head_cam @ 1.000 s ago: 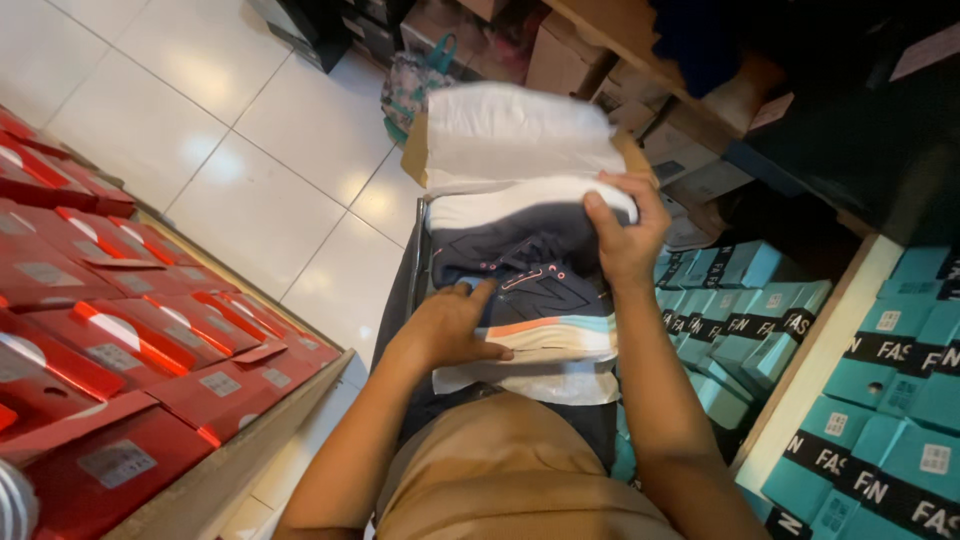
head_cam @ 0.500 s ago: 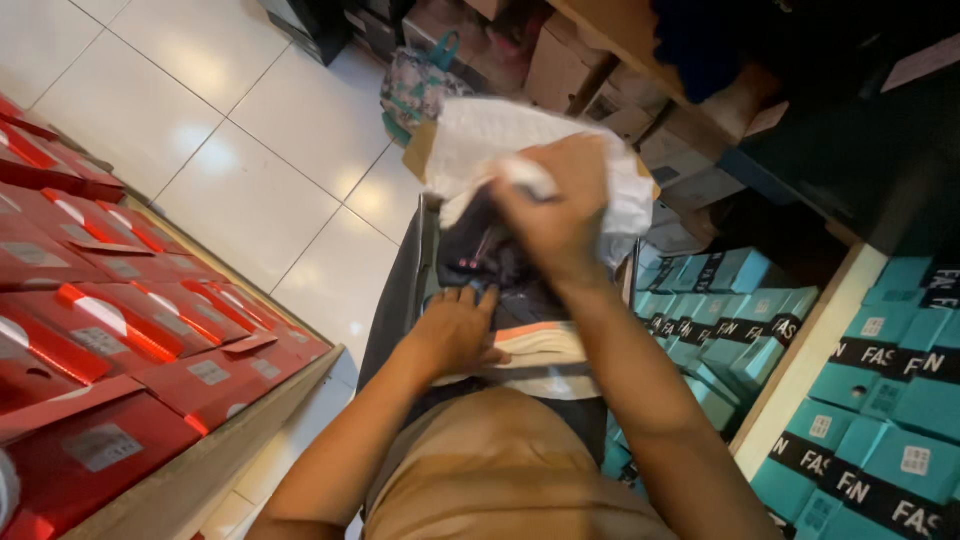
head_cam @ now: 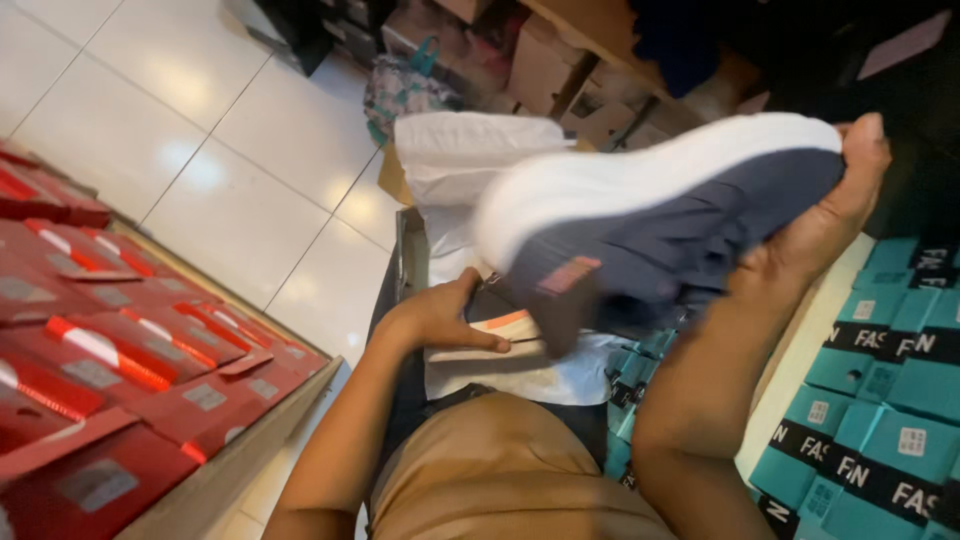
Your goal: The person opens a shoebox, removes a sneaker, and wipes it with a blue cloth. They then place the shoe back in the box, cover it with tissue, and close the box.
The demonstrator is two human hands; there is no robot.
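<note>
Navy shoe point(head_cam: 680, 225) showing a white sole and orange patch; white tissue paper point(head_cam: 470, 160); red boxes point(head_cam: 110, 350) lying left, teal boxes point(head_cam: 880, 400) with black bands sitting right

Left of the left hand point(head_cam: 440, 315), bare tiled floor point(head_cam: 200, 150) is open; red boxes point(head_cam: 110, 350) crowd beyond. Teal boxes point(head_cam: 880, 400) hem in the right hand point(head_cam: 820, 215).

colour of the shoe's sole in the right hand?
White sole on a navy shoe, seen in the head view.
</note>
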